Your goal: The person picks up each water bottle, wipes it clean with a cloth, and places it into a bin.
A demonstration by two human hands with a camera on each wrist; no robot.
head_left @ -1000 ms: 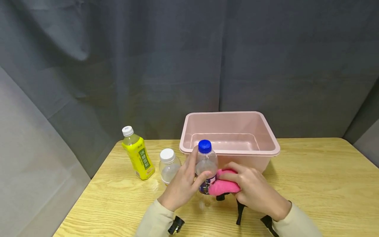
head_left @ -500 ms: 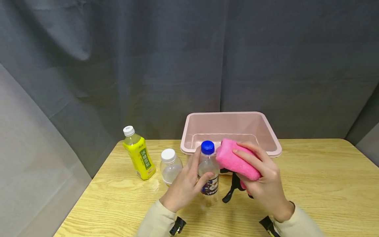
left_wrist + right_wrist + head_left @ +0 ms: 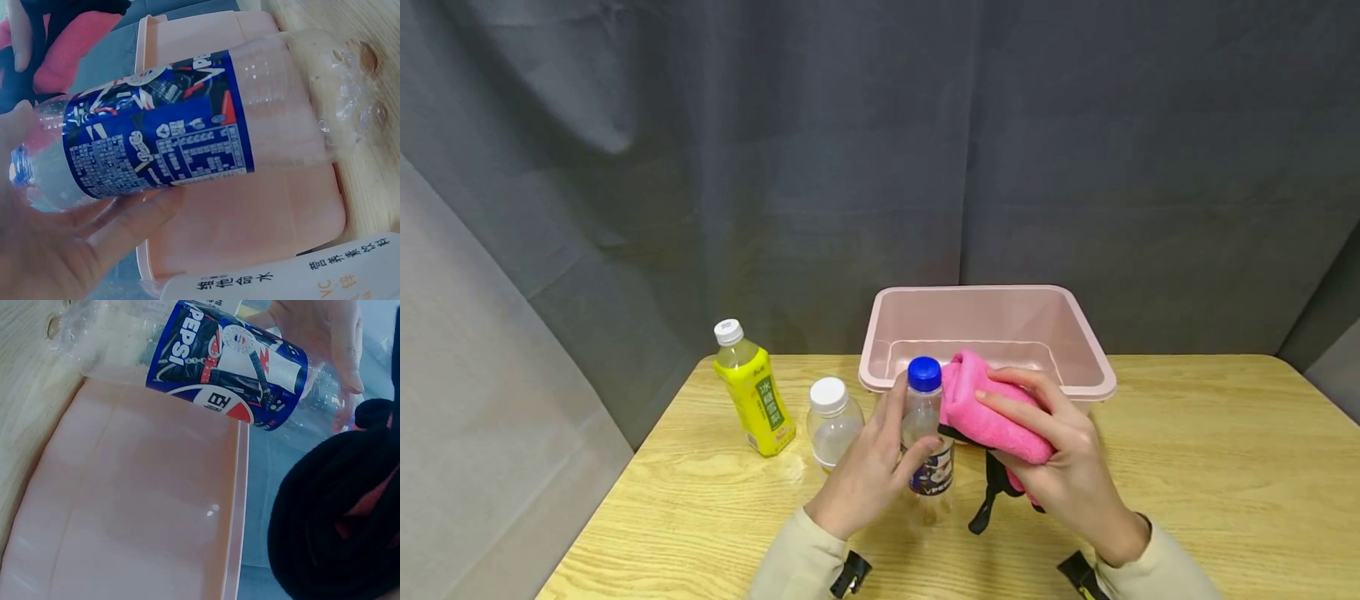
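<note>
My left hand grips a clear plastic Pepsi bottle with a blue cap, thumb and fingers round its upper part. The bottle stands upright, its base at the wooden tabletop in the left wrist view. A blue printed label wraps its middle. In my right hand is a folded pink towel with black edging, its left side right at the bottle's neck and shoulder. A black strap hangs below the towel. The right wrist view shows the towel's rolled black edge close up.
A pale pink plastic bin stands behind the bottle. Left of it are a white-capped clear bottle, partly behind my left hand, and a yellow-labelled drink bottle. Dark grey cloth hangs behind the wooden table.
My right hand has lifted the pink towel from beside the label to the bottle's neck, then shifted slightly left against it. My left hand keeps its grip on the bottle.
</note>
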